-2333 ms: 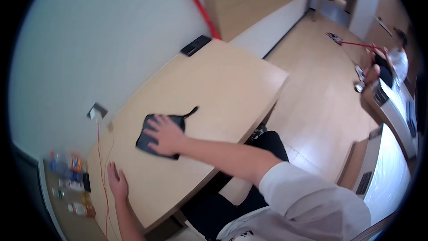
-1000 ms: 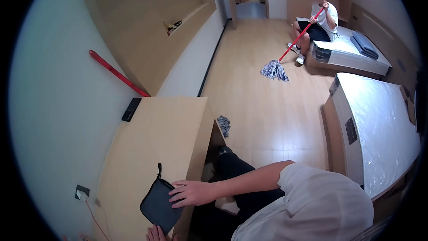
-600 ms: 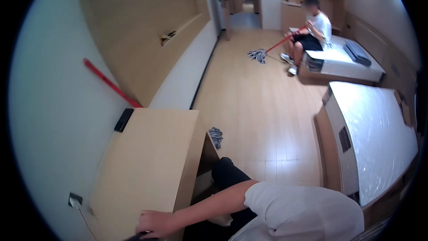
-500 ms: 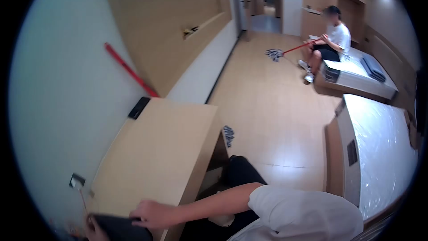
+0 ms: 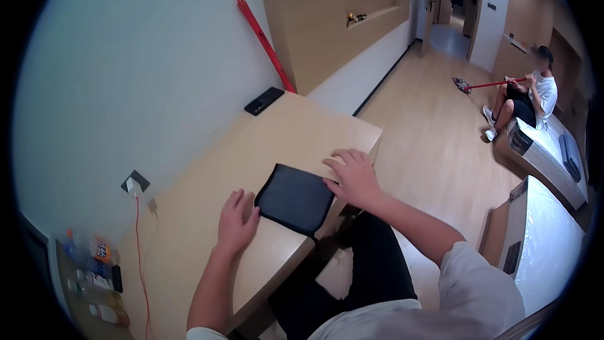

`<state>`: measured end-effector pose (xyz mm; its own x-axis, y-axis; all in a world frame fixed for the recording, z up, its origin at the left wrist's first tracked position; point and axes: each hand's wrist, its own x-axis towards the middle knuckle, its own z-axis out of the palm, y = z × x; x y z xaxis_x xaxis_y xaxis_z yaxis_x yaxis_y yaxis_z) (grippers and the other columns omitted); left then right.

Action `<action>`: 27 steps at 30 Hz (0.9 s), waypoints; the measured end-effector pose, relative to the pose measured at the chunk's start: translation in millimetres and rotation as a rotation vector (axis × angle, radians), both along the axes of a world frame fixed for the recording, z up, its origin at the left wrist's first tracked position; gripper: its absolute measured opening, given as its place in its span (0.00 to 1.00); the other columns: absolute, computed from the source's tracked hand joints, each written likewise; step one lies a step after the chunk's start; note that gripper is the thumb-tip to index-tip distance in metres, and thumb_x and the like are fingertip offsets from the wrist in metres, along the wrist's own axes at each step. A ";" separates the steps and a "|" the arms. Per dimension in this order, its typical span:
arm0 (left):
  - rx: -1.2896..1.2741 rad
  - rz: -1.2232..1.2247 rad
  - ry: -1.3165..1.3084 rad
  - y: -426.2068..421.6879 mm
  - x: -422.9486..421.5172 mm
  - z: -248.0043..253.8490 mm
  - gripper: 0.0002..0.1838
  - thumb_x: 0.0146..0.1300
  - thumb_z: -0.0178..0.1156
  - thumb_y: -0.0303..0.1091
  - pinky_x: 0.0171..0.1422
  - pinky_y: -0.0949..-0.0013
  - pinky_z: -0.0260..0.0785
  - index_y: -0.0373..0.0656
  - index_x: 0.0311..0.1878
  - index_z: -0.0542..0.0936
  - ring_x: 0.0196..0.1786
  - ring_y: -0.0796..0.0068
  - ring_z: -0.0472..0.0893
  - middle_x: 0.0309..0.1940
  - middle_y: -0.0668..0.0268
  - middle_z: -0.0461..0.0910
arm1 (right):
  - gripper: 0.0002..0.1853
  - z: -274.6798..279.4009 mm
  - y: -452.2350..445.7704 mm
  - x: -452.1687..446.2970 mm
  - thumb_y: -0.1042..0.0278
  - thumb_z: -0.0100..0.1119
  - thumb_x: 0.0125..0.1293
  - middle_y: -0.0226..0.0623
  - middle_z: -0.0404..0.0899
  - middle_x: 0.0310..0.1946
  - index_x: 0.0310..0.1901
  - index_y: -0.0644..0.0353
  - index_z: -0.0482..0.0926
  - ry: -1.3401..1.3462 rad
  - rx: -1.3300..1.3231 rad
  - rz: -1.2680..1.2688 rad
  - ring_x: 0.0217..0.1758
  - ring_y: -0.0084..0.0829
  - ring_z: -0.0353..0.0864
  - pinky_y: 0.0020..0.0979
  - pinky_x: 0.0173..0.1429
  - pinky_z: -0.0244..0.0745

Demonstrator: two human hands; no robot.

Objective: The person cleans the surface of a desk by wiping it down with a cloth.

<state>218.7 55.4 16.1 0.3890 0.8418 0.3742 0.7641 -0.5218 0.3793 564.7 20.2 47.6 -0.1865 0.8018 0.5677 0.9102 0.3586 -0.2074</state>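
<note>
While the dark pouch (image 5: 296, 198) lies by the near edge of the desk (image 5: 207, 179), the left hand (image 5: 238, 221), loose and gripping nothing, is just beside it; the right hand (image 5: 354, 178), fingers spread and unclenched, has its thumb at the pouch's corner. A black device (image 5: 264, 101) lies at the far wall-side corner.

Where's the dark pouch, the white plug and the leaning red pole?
Dark pouch (image 5: 296, 199): head view, middle of upper face.
White plug (image 5: 133, 185): head view, its front.
Leaning red pole (image 5: 265, 44): head view, middle of shaft.
</note>
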 end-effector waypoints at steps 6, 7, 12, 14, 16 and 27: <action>-0.004 0.064 -0.147 0.6 2.8 1.9 0.24 0.71 0.67 0.35 0.81 0.49 0.64 0.35 0.66 0.80 0.76 0.42 0.72 0.71 0.44 0.75 | 0.27 -18.8 25.5 -85.0 0.47 0.60 0.75 0.47 0.74 0.73 0.71 0.50 0.78 0.048 -0.113 0.487 0.78 0.51 0.71 0.56 0.82 0.60; -0.023 0.068 -0.188 3.6 -6.2 -9.1 0.24 0.71 0.66 0.33 0.81 0.50 0.64 0.33 0.66 0.79 0.76 0.43 0.72 0.71 0.43 0.75 | 0.31 -30.6 25.7 -95.6 0.42 0.54 0.77 0.48 0.67 0.79 0.75 0.46 0.74 -0.003 -0.224 0.456 0.83 0.53 0.64 0.60 0.86 0.52; -0.198 0.110 -0.512 12.2 -9.3 -20.9 0.21 0.71 0.62 0.28 0.81 0.50 0.65 0.31 0.65 0.79 0.76 0.41 0.72 0.71 0.41 0.74 | 0.33 -29.6 24.1 -95.8 0.39 0.38 0.82 0.47 0.53 0.86 0.80 0.44 0.69 -0.005 -0.488 0.454 0.91 0.52 0.43 0.59 0.90 0.31; -0.118 0.092 -0.052 6.6 -20.4 0.6 0.21 0.73 0.61 0.28 0.80 0.49 0.65 0.29 0.66 0.78 0.75 0.40 0.72 0.71 0.40 0.74 | 0.32 -25.4 25.1 -90.4 0.41 0.36 0.83 0.45 0.52 0.87 0.81 0.43 0.68 0.009 -0.527 0.434 0.91 0.51 0.42 0.60 0.90 0.29; -0.050 0.141 0.093 4.3 -34.9 8.4 0.22 0.76 0.57 0.31 0.80 0.48 0.64 0.28 0.67 0.76 0.75 0.40 0.72 0.71 0.40 0.74 | 0.32 -28.3 30.6 -80.4 0.41 0.36 0.83 0.43 0.51 0.87 0.82 0.42 0.67 -0.022 -0.520 0.355 0.91 0.50 0.41 0.60 0.90 0.29; 0.206 0.541 0.562 35.6 -228.6 -6.5 0.24 0.79 0.52 0.45 0.74 0.45 0.69 0.31 0.59 0.83 0.67 0.40 0.78 0.61 0.40 0.82 | 0.33 -23.9 98.3 52.9 0.40 0.32 0.83 0.41 0.49 0.88 0.84 0.38 0.62 -0.023 -0.538 -0.172 0.91 0.50 0.42 0.60 0.90 0.31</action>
<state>-9.8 90.9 9.5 0.1238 0.9026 0.4123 0.9788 -0.0429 -0.2001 617.7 118.5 23.8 -0.0354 0.9971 0.0677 0.9526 0.0542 -0.2993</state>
